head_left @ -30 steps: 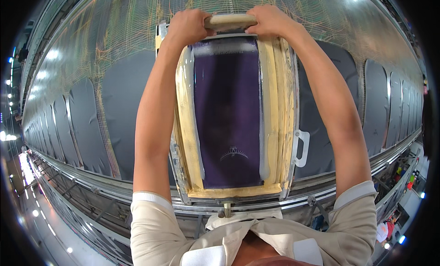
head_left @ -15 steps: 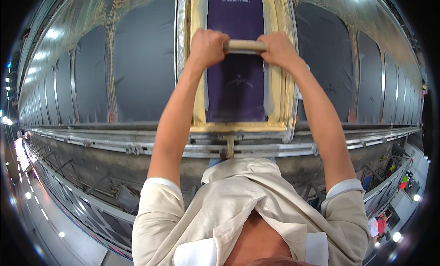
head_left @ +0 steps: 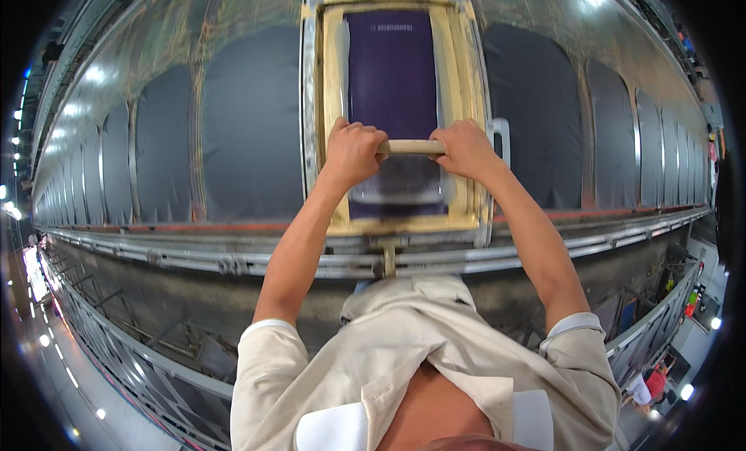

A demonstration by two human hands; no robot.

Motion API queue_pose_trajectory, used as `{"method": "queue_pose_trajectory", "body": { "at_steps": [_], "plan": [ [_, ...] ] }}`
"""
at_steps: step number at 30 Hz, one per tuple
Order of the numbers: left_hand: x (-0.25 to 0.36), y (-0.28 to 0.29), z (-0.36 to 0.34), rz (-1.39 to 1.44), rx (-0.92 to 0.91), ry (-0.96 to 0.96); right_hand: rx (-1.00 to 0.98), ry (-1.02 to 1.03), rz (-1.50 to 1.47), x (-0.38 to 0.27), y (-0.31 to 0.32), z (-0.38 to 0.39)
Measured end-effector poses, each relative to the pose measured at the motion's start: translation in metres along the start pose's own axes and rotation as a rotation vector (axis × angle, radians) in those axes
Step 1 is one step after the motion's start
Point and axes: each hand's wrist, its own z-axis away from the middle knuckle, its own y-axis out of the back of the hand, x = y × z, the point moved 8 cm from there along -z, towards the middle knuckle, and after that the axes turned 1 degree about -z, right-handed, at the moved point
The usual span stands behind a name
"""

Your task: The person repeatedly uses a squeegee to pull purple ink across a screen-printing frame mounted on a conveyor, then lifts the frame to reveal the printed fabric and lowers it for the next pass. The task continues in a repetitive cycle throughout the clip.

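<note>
Gripping a wooden squeegee handle [head_left: 411,147], both hands [head_left: 353,149] [head_left: 466,148] press it on the purple screen [head_left: 392,70] flanked by dark panels [head_left: 249,124].

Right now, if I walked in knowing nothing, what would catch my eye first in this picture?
Most likely the tall yellow-framed screen with its deep purple panel, top centre on the long table. Next, the left hand and right hand, both gripping a pale wooden handle held across the screen's lower part. To either side, rows of dark grey panels lie along the table, curving away toward the edges of the picture.
</note>
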Motion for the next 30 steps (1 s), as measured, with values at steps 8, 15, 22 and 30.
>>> {"method": "queue_pose_trajectory", "body": {
  "at_steps": [8, 15, 22, 30],
  "plan": [
    [-0.121, 0.041, -0.234, -0.126, 0.055, 0.003, 0.125, 0.002, 0.007, 0.136, 0.096, -0.219],
    [-0.166, 0.041, -0.311, -0.074, 0.030, 0.023, 0.044, -0.019, 0.002, 0.178, 0.116, -0.298],
    [-0.154, 0.038, -0.287, -0.119, 0.117, 0.011, 0.108, -0.047, 0.019, 0.161, 0.110, -0.270],
    [-0.074, 0.021, -0.132, -0.047, 0.220, -0.057, 0.128, -0.027, -0.055, 0.071, 0.052, -0.129]
  ]
}}
